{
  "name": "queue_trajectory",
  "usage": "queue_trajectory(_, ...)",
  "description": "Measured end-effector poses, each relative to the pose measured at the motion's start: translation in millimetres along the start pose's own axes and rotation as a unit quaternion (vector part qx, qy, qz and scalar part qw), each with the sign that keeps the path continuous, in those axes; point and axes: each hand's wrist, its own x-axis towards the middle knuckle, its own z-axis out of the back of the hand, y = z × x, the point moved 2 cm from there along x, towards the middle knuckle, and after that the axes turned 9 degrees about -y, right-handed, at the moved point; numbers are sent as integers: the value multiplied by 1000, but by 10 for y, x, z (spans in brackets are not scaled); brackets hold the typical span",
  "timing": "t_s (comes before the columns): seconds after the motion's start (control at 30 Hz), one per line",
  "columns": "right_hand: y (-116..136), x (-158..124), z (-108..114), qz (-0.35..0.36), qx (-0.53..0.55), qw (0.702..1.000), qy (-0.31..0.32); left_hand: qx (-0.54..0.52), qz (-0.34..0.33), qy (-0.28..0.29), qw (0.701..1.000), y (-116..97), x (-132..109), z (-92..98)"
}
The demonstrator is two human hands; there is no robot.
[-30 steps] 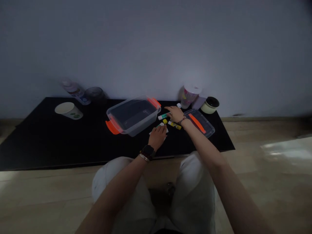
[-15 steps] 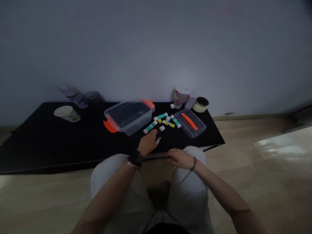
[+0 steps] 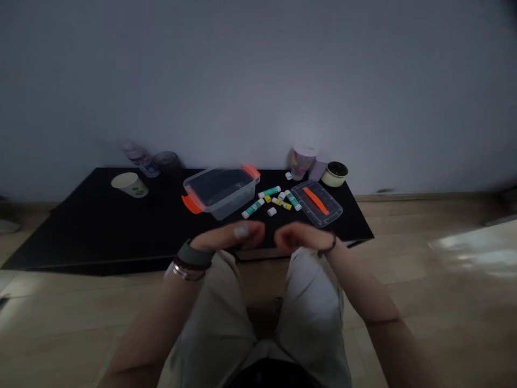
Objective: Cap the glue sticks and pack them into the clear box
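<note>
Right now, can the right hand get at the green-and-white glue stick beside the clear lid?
Probably yes. The right hand is raised in front of the green-and-white glue stick, and nothing appears to lie between them; the clear plastic lid sits beside the stick, not in the path.

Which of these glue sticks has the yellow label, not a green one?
The white glue stick with the yellow label, lying flat in the middle of the group. The other three white glue sticks all have green labels.

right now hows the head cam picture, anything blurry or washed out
In the head view, the whole scene is dim; the left hand and right hand look soft with blur; the bottle by the wall is smeared; glare whitens the floor at right.
</note>
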Motion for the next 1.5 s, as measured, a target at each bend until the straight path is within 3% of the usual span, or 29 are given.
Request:
queue_trajectory(0.07, 279, 86, 282, 54, 129, 984, -114, -71, -29, -20, 997, -247, 61, 83)
queue_trajectory(0.13, 364, 215, 526, 48, 204, 962, -178, -148, -56, -89, 983, -417, 200, 164)
queue_trajectory(0.2, 249, 381, 710, 14, 246, 947, -206, -190, -36, -118, 974, -431, 397, 186)
queue_trajectory(0.3, -204, 594, 838, -74, 296, 928, -214, -239, 35, -67, 968, -176, 685, 113)
queue_trajectory(0.47, -960, 597, 753, -219, 319, 896, -218, -315, 134, -3, 940, 461, 856, 24)
queue_trajectory(0.63, -1165, 483, 717, -248, 315, 892, -209, -328, 157, -2, 931, 751, 862, 100)
queue_trajectory(0.9, -1224, 427, 838, -227, 332, 884, -238, -312, 152, 1, 938, 735, 876, 158)
queue_trajectory(1.3, -1227, 427, 820, -232, 327, 887, -230, -314, 137, -10, 939, 624, 851, 217)
queue_trajectory(1.43, -1249, 453, 837, -238, 261, 904, -241, -309, 136, -7, 941, 622, 850, 221)
queue_trajectory(1.5, -1285, 452, 898, -232, 156, 909, -310, -296, 127, -8, 947, 623, 875, 224)
